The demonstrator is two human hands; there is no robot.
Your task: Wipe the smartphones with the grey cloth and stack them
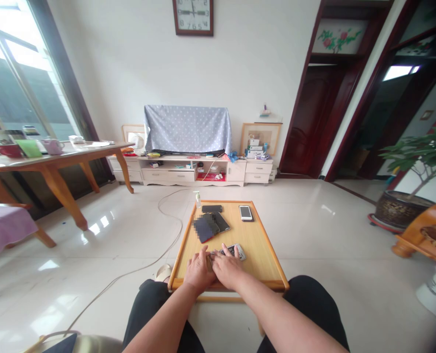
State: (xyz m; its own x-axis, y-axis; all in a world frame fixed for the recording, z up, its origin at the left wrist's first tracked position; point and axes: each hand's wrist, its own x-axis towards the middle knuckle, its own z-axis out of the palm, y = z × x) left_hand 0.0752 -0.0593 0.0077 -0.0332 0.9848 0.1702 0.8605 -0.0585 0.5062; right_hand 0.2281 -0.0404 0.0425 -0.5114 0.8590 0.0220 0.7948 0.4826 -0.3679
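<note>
A small wooden tray table (262, 245) stands in front of my knees. My left hand (198, 268) and my right hand (227, 267) rest together on its near part, both touching a small silver keypad phone (234, 251) that lies flat under the fingers. The fingers cover most of it, so the grip is unclear. Farther back on the table lie a dark flat object (206, 226), a black phone (212, 209) and a white phone (246, 213).
A small bottle (198, 198) stands at the table's far left corner. A white cable (166, 215) runs across the tiled floor. A long wooden table (56, 162) stands at left, a TV cabinet (188, 171) at the back, a potted plant (405, 206) at right.
</note>
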